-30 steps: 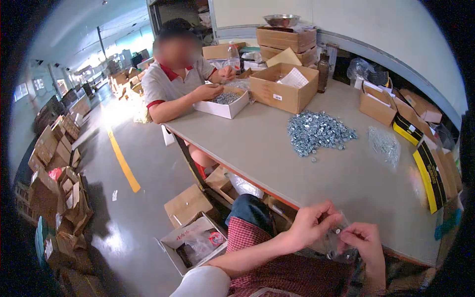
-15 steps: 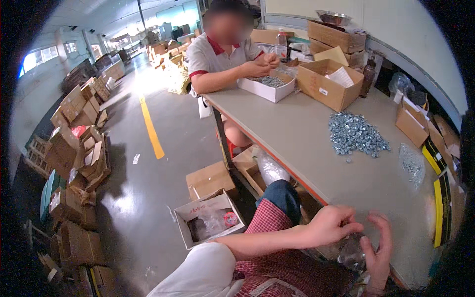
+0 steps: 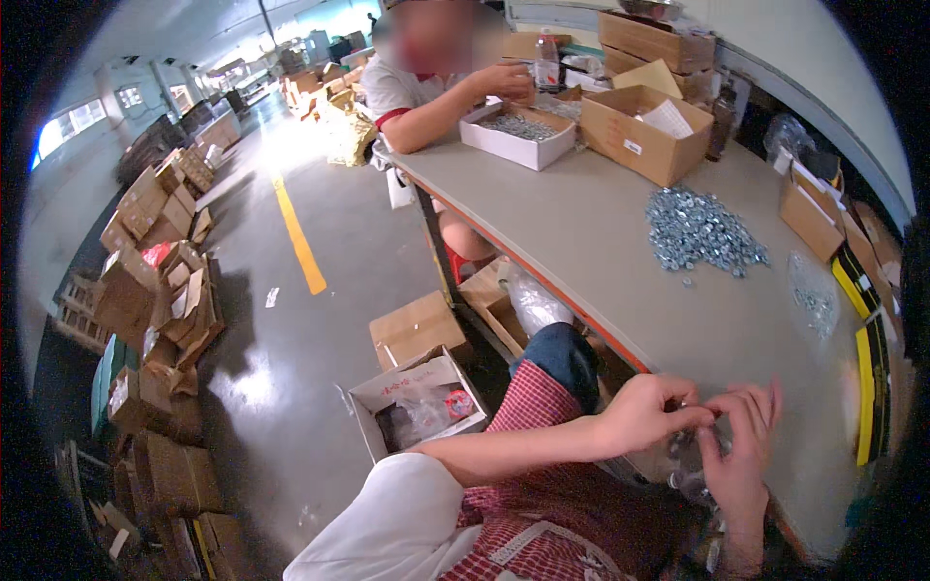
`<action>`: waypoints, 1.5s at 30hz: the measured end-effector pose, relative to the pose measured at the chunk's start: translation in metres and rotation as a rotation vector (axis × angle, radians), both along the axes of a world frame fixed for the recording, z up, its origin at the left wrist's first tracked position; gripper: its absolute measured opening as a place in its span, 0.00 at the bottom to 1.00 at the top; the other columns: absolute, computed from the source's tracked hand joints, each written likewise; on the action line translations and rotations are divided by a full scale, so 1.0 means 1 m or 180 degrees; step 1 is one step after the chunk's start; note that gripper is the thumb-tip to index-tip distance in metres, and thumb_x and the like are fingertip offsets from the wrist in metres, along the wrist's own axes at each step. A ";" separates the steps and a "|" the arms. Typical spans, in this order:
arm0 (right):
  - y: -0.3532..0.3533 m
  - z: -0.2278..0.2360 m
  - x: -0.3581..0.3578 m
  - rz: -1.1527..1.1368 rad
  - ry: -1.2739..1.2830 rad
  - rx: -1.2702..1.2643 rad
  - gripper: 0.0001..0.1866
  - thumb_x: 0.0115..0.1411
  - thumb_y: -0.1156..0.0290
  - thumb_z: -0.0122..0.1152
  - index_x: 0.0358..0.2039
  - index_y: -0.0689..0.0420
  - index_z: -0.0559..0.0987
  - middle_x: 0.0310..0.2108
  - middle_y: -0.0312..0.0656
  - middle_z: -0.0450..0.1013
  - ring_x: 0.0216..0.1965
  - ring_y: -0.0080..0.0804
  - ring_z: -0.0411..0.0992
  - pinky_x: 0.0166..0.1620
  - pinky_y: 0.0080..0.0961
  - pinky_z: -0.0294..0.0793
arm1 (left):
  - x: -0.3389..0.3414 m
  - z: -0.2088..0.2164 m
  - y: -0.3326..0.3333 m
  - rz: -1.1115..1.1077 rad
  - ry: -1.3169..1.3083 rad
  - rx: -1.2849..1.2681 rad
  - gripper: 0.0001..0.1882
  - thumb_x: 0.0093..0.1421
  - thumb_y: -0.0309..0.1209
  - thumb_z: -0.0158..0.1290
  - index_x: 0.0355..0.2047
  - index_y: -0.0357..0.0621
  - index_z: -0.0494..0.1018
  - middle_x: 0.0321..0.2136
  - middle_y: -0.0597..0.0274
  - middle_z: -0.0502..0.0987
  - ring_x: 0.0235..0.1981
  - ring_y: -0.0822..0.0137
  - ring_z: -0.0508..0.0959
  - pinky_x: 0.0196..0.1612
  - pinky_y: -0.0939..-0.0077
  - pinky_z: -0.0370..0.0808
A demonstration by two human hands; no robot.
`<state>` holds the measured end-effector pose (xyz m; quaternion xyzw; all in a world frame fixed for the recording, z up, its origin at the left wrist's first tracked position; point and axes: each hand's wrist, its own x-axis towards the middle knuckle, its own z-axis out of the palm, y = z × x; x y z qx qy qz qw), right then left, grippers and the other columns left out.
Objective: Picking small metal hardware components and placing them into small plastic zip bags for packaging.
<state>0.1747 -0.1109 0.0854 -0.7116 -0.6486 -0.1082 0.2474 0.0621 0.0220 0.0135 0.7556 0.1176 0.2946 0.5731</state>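
Observation:
Over the table's near edge, my two hands work close together on a small clear plastic bag [image 3: 690, 474]. My left hand [image 3: 651, 416] is closed, its thumb and forefinger pinched at the bag's top. Beside it, my right hand [image 3: 738, 447] has its thumb and curled fingers on the bag's other side, fingertips meeting those of the left. The bag hangs below the fingers, with small shiny pieces in or behind it that I cannot make out. Farther off on the table lies a pile of small silvery metal nuts [image 3: 699, 232].
A filled clear bag [image 3: 812, 295] lies at the table's right, near cardboard boxes [image 3: 812, 215]. Across the table, a co-worker [image 3: 436, 97] sits behind a white box of metal parts [image 3: 523, 138], beside an open carton [image 3: 644, 140]. An open box [image 3: 417, 402] stands low at my left.
My right hand's fingers have come in from apart to meet the left hand's at the bag. The co-worker's hands have risen above the white box. The view has tilted slightly downward.

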 end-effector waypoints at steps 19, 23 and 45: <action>-0.033 -0.002 0.025 -0.0397 -0.0075 0.0968 0.04 0.53 0.72 0.64 0.31 0.51 0.79 0.35 0.34 0.76 0.52 0.40 0.70 0.67 0.58 0.43 | -0.002 0.023 -0.001 -0.1363 0.0297 -0.3364 0.10 0.65 0.34 0.55 0.43 0.43 0.74 0.29 0.66 0.77 0.27 0.76 0.76 0.26 0.84 0.71; -0.040 -0.002 0.030 -0.0245 -0.0002 0.1063 0.06 0.52 0.70 0.66 0.32 0.50 0.79 0.35 0.33 0.74 0.51 0.39 0.69 0.66 0.57 0.42 | 0.008 0.021 -0.008 -0.1037 0.0290 -0.3020 0.08 0.64 0.31 0.55 0.41 0.41 0.74 0.28 0.64 0.77 0.27 0.76 0.76 0.26 0.82 0.71; -0.050 -0.014 0.041 -0.0631 -0.0508 0.0776 0.05 0.56 0.65 0.63 0.33 0.50 0.80 0.54 0.28 0.74 0.70 0.56 0.50 0.63 0.76 0.26 | 0.032 0.047 -0.011 0.1309 -0.0504 0.2818 0.17 0.45 0.18 0.59 0.39 0.38 0.73 0.39 0.51 0.77 0.44 0.54 0.77 0.49 0.63 0.71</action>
